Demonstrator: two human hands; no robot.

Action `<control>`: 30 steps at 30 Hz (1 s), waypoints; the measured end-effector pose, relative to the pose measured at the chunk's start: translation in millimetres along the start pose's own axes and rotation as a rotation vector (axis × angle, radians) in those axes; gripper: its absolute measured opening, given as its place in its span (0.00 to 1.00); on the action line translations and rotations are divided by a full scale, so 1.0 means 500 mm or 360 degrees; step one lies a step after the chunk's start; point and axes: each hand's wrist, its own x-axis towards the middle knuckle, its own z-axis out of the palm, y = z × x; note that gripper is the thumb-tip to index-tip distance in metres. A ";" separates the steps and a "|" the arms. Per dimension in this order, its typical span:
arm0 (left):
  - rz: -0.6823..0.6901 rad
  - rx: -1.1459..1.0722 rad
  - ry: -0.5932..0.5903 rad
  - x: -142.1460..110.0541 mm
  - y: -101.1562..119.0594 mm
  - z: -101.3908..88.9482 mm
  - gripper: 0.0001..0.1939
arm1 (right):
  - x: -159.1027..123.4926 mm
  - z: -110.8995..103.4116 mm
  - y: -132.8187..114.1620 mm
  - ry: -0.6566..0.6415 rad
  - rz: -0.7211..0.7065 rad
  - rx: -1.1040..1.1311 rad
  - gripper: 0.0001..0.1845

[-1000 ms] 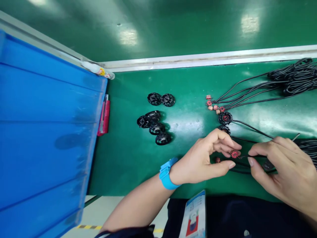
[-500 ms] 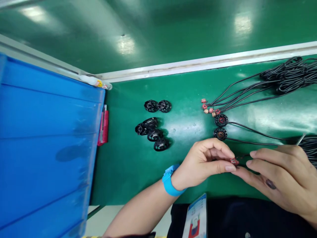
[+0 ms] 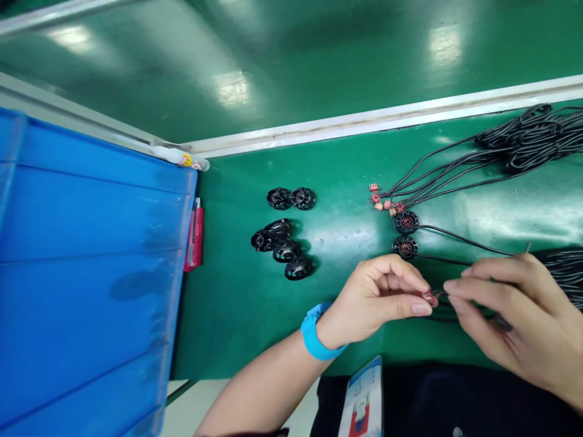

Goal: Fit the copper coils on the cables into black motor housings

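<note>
Coil (image 3: 429, 297), small and red, is showing between the thumb and fingertips of the left hand (image 3: 380, 291), near the near edge of the table (image 3: 228, 321). That hand is pinching it, with the fingers curling nearly closed. The right hand (image 3: 514, 297) is hovering just beside the coil, fingers bent and their tips close together by its thin wire (image 3: 439, 294); whether they are gripping it, I cannot tell. A dark object is partly showing under that palm. Two black rings (image 3: 406, 222) with coils inside are lying just beyond the hands, and loose coils (image 3: 387, 205) are clustering farther toward the far edge. Their black cables (image 3: 532, 139) are running into a heap near the far right corner. A second cable bundle (image 3: 565, 273) is lying at the right, partly behind the right hand. Six black caps (image 3: 298, 268) are standing in two groups left of the coils. By the left edge, a red knife (image 3: 196, 238) is lying beside a blue bin (image 3: 91, 255).
</note>
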 end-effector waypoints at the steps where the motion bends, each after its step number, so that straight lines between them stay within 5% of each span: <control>1: 0.0008 -0.0013 -0.0001 0.000 0.000 0.000 0.16 | 0.003 0.002 -0.001 0.0029 0.0047 -0.0022 0.15; 15: 0.0099 0.0077 0.0009 -0.001 -0.011 0.004 0.16 | 0.006 0.004 -0.006 0.0057 -0.0060 -0.0079 0.15; 25: 0.0139 0.0016 -0.0093 -0.003 -0.001 0.003 0.11 | 0.014 -0.002 0.001 -0.0022 -0.0132 0.0057 0.05; 30: 0.0088 -0.0045 -0.0047 -0.003 -0.003 0.003 0.11 | 0.022 0.005 0.007 -0.0091 -0.0082 0.0183 0.22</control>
